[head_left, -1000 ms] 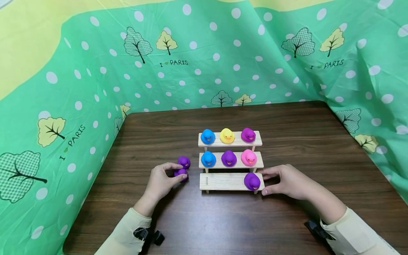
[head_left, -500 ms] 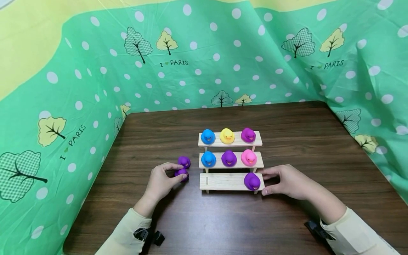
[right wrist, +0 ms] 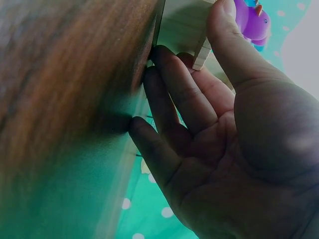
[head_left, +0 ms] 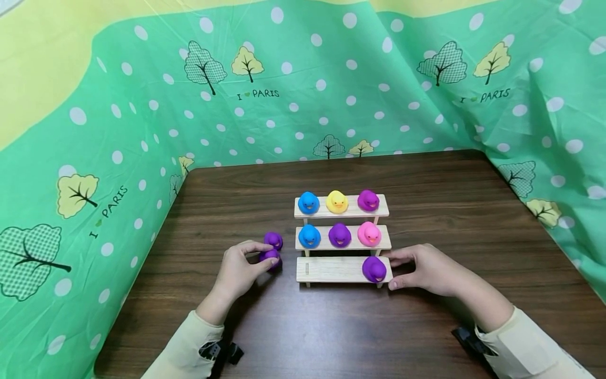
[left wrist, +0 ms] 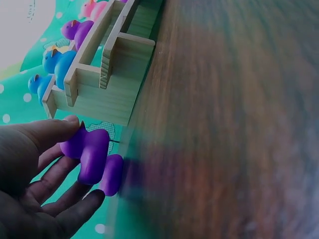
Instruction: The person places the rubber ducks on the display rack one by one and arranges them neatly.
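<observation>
My left hand (head_left: 240, 269) pinches a purple rubber duck (left wrist: 93, 154) between thumb and fingers, left of the wooden tiered stand (head_left: 331, 269). Just behind it sits another purple duck (head_left: 273, 240), partly covered in the left wrist view. At the right end of the stand's lowest step, my right hand (head_left: 428, 271) grips the edge, thumb at the front corner and fingers behind; the right wrist view has the other fingertips down at the tabletop. A purple duck (head_left: 374, 269) stands on that step's right end, close to the right thumb.
On the middle step are a blue duck (head_left: 310, 236), a purple duck (head_left: 340, 235) and a pink duck (head_left: 369, 234). The top step bears a blue duck (head_left: 309, 202), a yellow duck (head_left: 337, 201) and a magenta-purple duck (head_left: 368, 200). Green patterned cloth (head_left: 293, 79) surrounds the dark table (head_left: 331, 337).
The purple duck in my left hand has shifted very slightly to the right. My right hand and the stand stay in place.
</observation>
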{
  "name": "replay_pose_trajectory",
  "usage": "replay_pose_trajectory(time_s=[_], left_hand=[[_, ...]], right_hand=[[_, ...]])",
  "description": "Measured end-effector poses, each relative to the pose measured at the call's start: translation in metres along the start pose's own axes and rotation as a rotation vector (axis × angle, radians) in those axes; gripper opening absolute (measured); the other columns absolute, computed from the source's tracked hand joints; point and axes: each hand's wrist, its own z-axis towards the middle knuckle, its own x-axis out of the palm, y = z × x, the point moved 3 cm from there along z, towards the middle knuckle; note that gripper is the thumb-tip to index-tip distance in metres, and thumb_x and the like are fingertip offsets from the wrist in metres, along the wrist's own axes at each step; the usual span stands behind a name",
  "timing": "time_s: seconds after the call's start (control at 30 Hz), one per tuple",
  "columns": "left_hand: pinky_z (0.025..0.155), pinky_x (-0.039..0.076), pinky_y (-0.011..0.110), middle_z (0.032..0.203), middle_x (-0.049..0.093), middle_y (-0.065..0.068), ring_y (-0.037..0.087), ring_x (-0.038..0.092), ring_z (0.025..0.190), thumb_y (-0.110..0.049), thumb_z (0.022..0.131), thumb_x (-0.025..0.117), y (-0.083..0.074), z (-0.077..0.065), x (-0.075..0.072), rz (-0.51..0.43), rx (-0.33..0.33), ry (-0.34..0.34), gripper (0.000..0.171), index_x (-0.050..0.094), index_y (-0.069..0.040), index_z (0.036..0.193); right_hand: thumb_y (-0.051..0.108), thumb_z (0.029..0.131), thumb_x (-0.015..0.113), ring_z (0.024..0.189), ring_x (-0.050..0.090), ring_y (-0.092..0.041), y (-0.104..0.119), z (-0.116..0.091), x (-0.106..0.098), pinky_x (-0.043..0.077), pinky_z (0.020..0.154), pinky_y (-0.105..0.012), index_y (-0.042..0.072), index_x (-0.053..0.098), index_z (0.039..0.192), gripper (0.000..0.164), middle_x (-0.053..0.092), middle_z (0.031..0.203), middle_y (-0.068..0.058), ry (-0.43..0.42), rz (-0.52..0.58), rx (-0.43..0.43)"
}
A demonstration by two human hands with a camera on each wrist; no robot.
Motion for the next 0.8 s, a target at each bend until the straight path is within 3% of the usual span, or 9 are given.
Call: replay_pose_trajectory(time_s=[0.33,0.57,0.8], left_hand=[[0.089,0.061,0.045,0.103,0.077,-0.006,0.016,0.070,0.106,-0.014,0.081,0.093,-0.009,-0.002,-0.002,-0.047,0.049,0.001,0.024,0.083,-0.016,0.103],[0.090,0.062,0.037,0.107,0.075,-0.001,0.019,0.071,0.107,-0.008,0.083,0.091,-0.022,-0.006,0.000,-0.188,0.047,0.031,0.023,0.082,-0.012,0.104],[0.094,0.060,0.035,0.108,0.072,-0.002,0.020,0.069,0.110,-0.007,0.083,0.091,-0.036,-0.011,0.001,-0.236,0.105,0.047,0.024,0.082,-0.014,0.104]], right_hand=[[0.051,0.081,0.088,0.114,0.070,-0.013,-0.001,0.000,0.000,0.055,0.099,-0.037,0.016,0.072,0.135,0.066,0.077,0.111,0.013,0.003,0.007,-0.001],[0.051,0.081,0.088,0.115,0.070,-0.014,0.000,0.000,0.000,0.054,0.100,-0.036,0.017,0.072,0.134,0.066,0.077,0.110,0.014,-0.003,0.003,-0.004],[0.051,0.081,0.088,0.115,0.070,-0.013,0.000,0.000,0.000,0.054,0.099,-0.035,0.017,0.072,0.134,0.065,0.077,0.110,0.014,-0.003,0.009,-0.004]])
